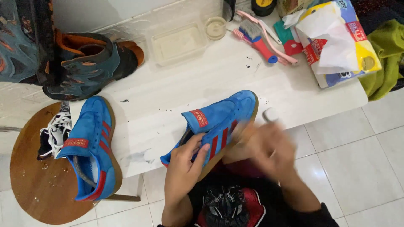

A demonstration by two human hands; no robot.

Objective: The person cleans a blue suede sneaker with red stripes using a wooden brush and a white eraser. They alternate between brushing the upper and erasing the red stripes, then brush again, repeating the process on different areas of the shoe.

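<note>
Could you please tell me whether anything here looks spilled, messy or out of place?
Dark specks lie scattered over the white table, mostly near the brushes and by the blue shoe that the left hand holds. A smudge marks the table's near edge. The right hand is blurred.

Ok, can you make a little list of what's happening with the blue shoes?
Left hand: grips the blue shoe with red stripes at its opening
Right hand: blurred, beside the shoe's sole edge, seems to hold a small white block
Other blue shoe: lies on the round wooden stool
Brushes: at the white table's far edge
</note>
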